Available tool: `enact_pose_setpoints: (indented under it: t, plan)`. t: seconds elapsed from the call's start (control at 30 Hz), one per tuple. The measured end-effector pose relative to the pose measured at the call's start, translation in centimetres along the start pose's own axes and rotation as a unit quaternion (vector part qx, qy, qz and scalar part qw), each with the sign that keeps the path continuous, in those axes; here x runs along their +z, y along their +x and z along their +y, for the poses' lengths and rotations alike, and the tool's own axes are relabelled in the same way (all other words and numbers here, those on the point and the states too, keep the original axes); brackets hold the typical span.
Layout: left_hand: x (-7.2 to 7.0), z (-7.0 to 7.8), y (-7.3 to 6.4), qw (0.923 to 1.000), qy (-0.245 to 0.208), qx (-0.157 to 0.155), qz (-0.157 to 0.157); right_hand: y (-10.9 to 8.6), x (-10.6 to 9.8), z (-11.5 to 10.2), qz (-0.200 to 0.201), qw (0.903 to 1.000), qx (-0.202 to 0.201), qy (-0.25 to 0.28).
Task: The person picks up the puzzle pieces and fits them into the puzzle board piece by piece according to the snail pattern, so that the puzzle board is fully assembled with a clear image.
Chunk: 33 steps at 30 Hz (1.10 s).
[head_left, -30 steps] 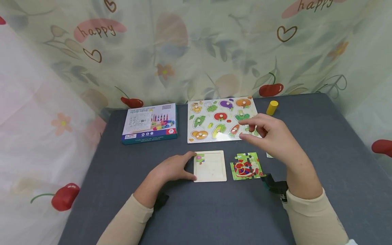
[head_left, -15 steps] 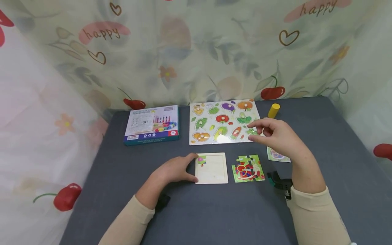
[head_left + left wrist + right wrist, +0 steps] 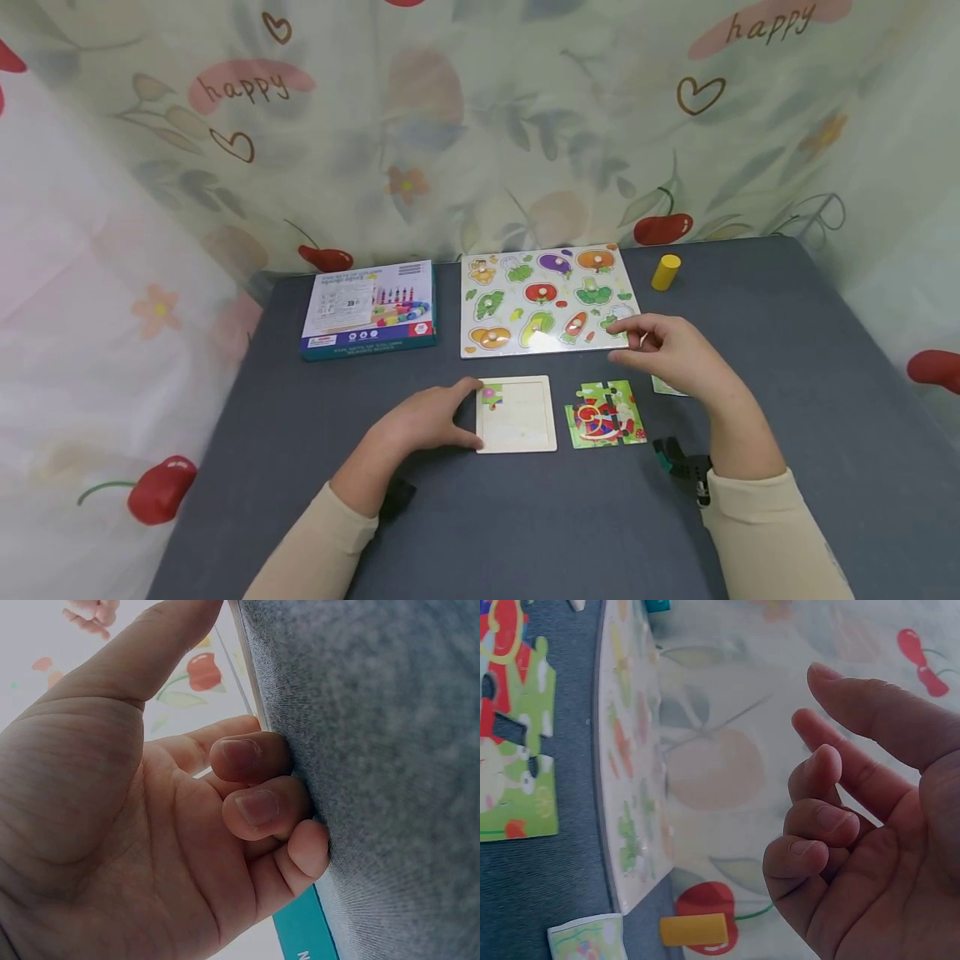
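My left hand [image 3: 420, 421] holds the left side of a square wooden puzzle tray [image 3: 525, 421], index finger at its far corner and thumb at its near corner. One small green and pink puzzle piece [image 3: 491, 394] lies in the tray's far left corner. In the left wrist view the other fingers [image 3: 259, 806] are curled beside the tray's edge. My right hand [image 3: 675, 358] hovers with nothing between its parted thumb and index finger [image 3: 855, 754]. Below and left of it, partly joined snail-picture puzzle pieces [image 3: 603, 414] lie on the table.
A vegetable peg board [image 3: 525, 312] lies at the back. Left of it is a boxed toy set [image 3: 367, 310]; right of it stands a yellow cylinder [image 3: 666, 272]. A small picture card [image 3: 589, 939] is partly hidden under my right hand in the head view.
My right hand has moved a little to the right and nearer to me, off the vegetable board's lower right part. The left hand and tray stay in place. The head view shifts slightly.
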<state>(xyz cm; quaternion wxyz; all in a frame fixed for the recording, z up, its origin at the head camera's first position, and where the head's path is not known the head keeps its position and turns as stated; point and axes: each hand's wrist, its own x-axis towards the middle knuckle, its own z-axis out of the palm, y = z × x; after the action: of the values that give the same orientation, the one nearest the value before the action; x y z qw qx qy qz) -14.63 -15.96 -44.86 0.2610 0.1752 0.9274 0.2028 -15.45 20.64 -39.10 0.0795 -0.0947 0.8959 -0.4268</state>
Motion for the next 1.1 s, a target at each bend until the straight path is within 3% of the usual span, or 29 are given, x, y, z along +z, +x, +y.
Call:
enact_pose_setpoints:
  t: [0.63,1.1]
  plan:
    - [-0.1,0.0,-0.1,1.0000,0.002,0.009,0.000,1.0,3.7,3.9,-0.073,0.9962,0.032,0.035]
    - [-0.2,0.2,-0.1,1.0000,0.004,0.006,0.000,1.6,5.2,5.0,-0.083,0.9952,0.050,-0.010]
